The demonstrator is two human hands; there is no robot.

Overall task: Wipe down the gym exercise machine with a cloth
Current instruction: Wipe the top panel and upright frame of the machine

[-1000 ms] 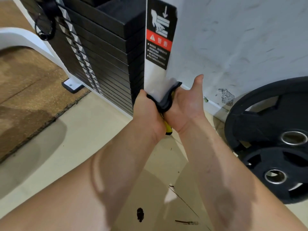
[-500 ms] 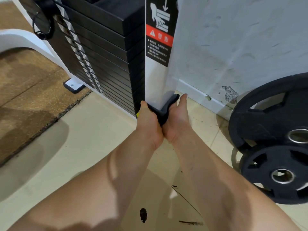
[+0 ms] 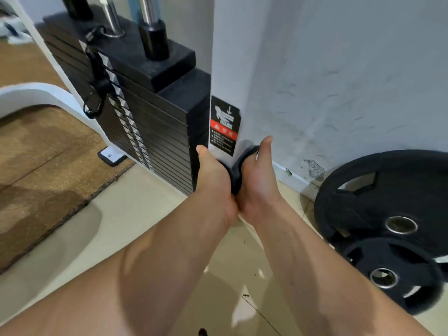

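Gripping the cloth (image 3: 236,174) round the white upright (image 3: 228,57); left hand (image 3: 215,180), right hand (image 3: 257,187) together.

The dark cloth (image 3: 236,177) was largely hidden between left hand (image 3: 214,181) and right hand (image 3: 257,187); fingers were concealed behind the white post (image 3: 228,57); warning label (image 3: 224,126) print above was blurred.

A dark cloth (image 3: 236,171) is wrapped round the front corner of the machine's white upright post (image 3: 228,57), low on it and just below the black-and-red warning label (image 3: 224,127). It is gripped there by the left hand (image 3: 213,177) and the right hand (image 3: 257,181). Only a narrow folded band is seen (the rest is covered by the palms). The black weight stack (image 3: 155,122) stands upright just beside the post's left face, with chrome guide rods (image 3: 149,8) rising from its top plate.
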